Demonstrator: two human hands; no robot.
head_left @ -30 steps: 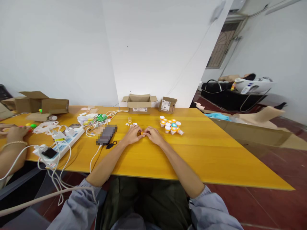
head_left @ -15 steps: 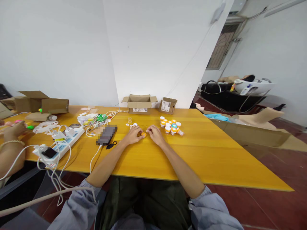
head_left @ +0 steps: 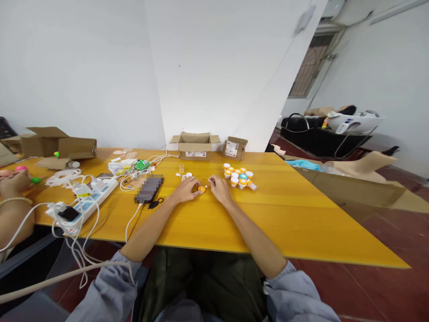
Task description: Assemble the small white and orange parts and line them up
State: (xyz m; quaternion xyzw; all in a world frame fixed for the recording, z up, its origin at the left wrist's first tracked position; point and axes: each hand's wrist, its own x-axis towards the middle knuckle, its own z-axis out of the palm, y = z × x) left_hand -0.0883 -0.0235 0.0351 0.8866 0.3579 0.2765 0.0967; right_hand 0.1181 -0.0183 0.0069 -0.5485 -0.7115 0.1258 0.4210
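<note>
Both my hands rest on the yellow table (head_left: pixel 301 214), a short gap apart. My left hand (head_left: pixel 185 189) has its fingers curled, and its fingertips pinch a small orange pot (head_left: pixel 201 189) against the tabletop. My right hand (head_left: pixel 219 187) lies just right of the pot with its fingers curled in a pinch. A tiny white bit shows at its fingertips, too small to name. A cluster of several small orange and white-lidded pots (head_left: pixel 238 176) stands just beyond my right hand. A few small white lids (head_left: pixel 186 175) lie beyond my left hand.
A phone (head_left: pixel 148 188) and a black fob lie left of my left hand. A white power strip (head_left: pixel 87 200) with tangled cables sits further left. Open cardboard boxes (head_left: pixel 194 145) line the back edge. Another person's hand (head_left: pixel 13 184) works at the far left.
My hands have drawn apart. The right hand has slid a little to the right, and the orange pot now shows between them at my left fingertips. The other person's hand has shifted.
</note>
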